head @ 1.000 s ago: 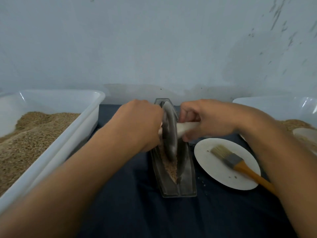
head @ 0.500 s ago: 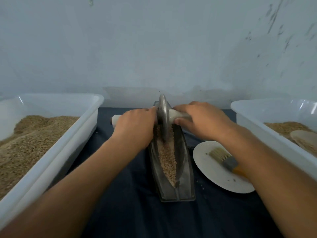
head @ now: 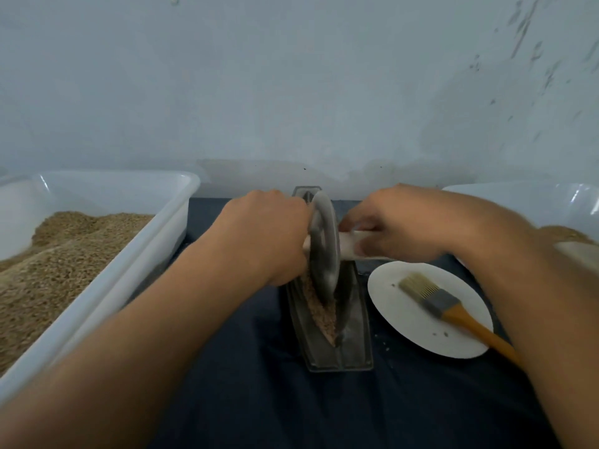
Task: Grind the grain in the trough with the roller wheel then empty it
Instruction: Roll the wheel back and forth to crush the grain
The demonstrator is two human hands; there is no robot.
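Centre frame: roller wheel [head: 324, 247] upright in grain-filled trough [head: 353, 345]; left hand [head: 269, 238] and right hand [head: 398, 225] each grip its axle handle [head: 348, 243].

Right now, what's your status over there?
Left hand and right hand grip the roller wheel handle. Wheel stands in the trough, grain inside. Brush on plate alongside, clear.

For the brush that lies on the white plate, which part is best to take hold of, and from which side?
Grip the brush by its orange handle, coming from the near right. The handle juts past the rim of the plate there, so fingers can likely close around it, while the bristles point to the far left and rest on the plate.
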